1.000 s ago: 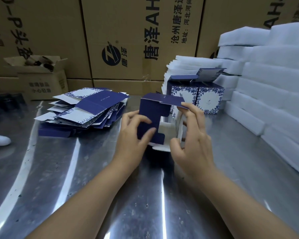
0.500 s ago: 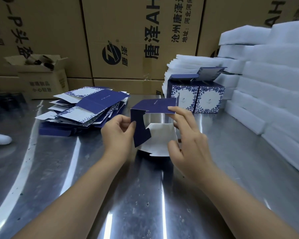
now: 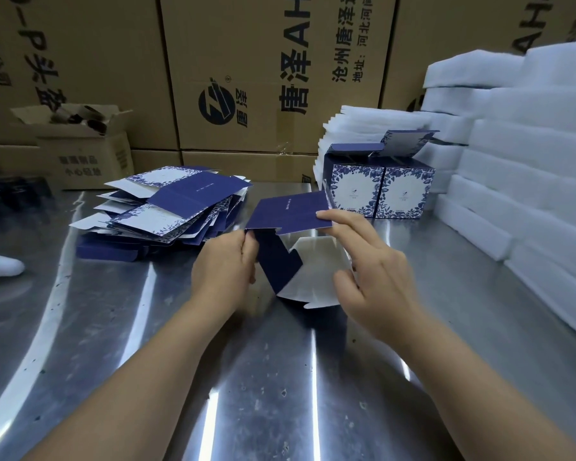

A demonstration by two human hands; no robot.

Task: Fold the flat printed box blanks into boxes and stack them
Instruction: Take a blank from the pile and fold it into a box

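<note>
Both my hands hold a half-folded navy box blank [image 3: 290, 212] above the steel table [image 3: 147, 344]. Its blue panel lies on top, a blue flap hangs below, and the white inside faces me. My left hand [image 3: 225, 271] pinches the blank's left corner with curled fingers. My right hand [image 3: 371, 271] grips its right side, the index finger on the top panel's edge and the thumb under the white flap. A loose pile of flat blanks [image 3: 167, 207] lies at the left. Two folded boxes [image 3: 381, 189] with blue floral print stand side by side behind, lids open.
White foam sheets [image 3: 526, 181] are stacked along the right side and behind the boxes. Large brown cartons [image 3: 266, 74] wall off the back. A small open carton [image 3: 80, 144] sits at the back left. A white object [image 3: 0, 266] lies at the left edge.
The blank has been turned and opened: its blue panel swung from upright to lying flat on top, and the white inside now shows. My left hand moved left to the blank's corner.
</note>
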